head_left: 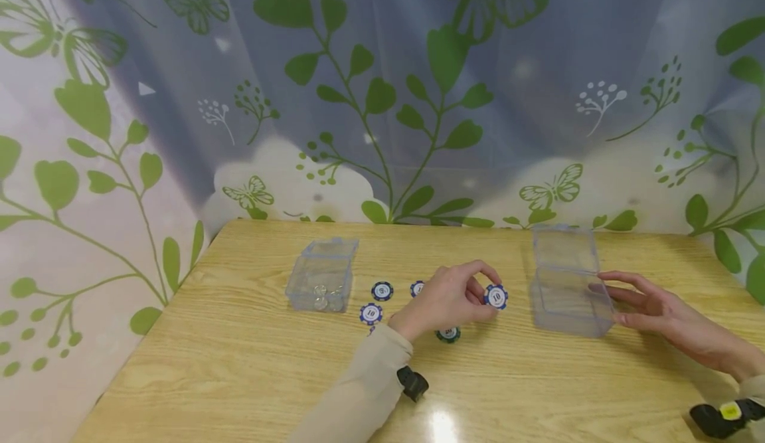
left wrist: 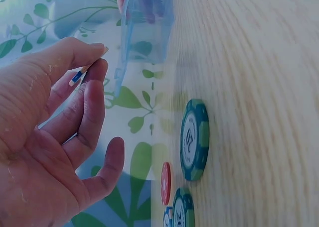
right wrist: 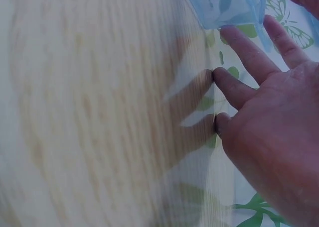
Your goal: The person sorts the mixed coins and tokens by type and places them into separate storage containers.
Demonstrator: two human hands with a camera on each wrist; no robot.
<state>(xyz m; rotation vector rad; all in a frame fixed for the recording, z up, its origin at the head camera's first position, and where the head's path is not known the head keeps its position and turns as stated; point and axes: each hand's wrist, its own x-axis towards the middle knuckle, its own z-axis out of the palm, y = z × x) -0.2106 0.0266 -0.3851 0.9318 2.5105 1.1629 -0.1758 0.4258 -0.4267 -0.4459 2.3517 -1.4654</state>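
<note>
Between thumb and fingertips my left hand (head_left: 443,299) pinches a blue-edged poker chip (head_left: 496,297) marked 10, held up left of a clear plastic box (head_left: 570,320) with a raised lid. The left wrist view shows this chip edge-on. My right hand (head_left: 672,315) has its fingers extended, fingertips at the box's right side. Below the left hand lies a green poker chip (left wrist: 194,140) marked 20. A red chip (left wrist: 166,183) and another green chip (left wrist: 183,207) lie near it; in the head view the left hand hides part of this group.
At the left stands a second clear box (head_left: 299,280), lid up, with several coins (head_left: 321,297) inside. Two chips, a dark one (head_left: 382,290) and a blue one (head_left: 370,313), lie to its right. A patterned curtain (head_left: 382,97) hangs behind the wooden table (head_left: 209,350).
</note>
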